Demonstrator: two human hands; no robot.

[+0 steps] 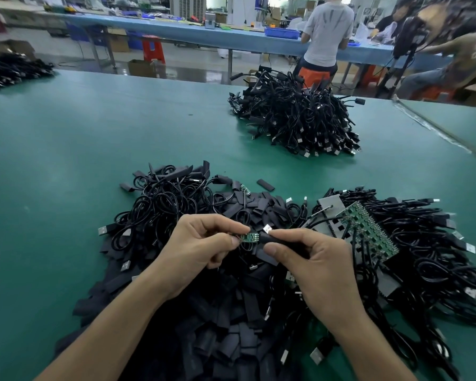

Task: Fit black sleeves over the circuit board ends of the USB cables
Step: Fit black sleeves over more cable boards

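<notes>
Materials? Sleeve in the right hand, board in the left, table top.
The black sleeve, held by the right hand: matte, soft-looking tubing, likely plastic or rubber; loose sleeves lie flattened. The circuit board, pinched by the left hand: green laminate with metal contacts along one edge. The table top: green mat, slight sheen, probably rubber or vinyl.

The left hand (201,243) and right hand (316,262) are bare, as are both forearms (107,334).

You're on an electronics assembly floor. Your green counter (94,149) carries heaps of black USB cables (294,119) and loose black sleeves (231,312). Beyond the counter runs a long blue workbench (176,30) with a blue parts bin (282,32), a worker (324,31) at it, and cardboard boxes (139,67) on the floor.
</notes>
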